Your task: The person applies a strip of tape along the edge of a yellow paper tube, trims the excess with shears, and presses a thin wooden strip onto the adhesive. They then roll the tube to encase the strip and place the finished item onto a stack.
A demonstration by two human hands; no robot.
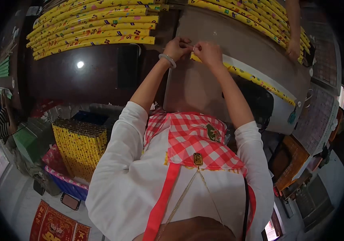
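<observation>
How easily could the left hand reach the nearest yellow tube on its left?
Yes, probably easily: the left hand is close to the yellow tube, near its right end, and nothing visible stands between them.

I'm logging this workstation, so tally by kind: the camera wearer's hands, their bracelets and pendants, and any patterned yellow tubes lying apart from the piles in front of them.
Hands: 2, left hand and right hand
Bracelets: 1, bracelet
Pendants: 1, pendant
Separate tubes: 1, yellow tube
Total: 5
</observation>
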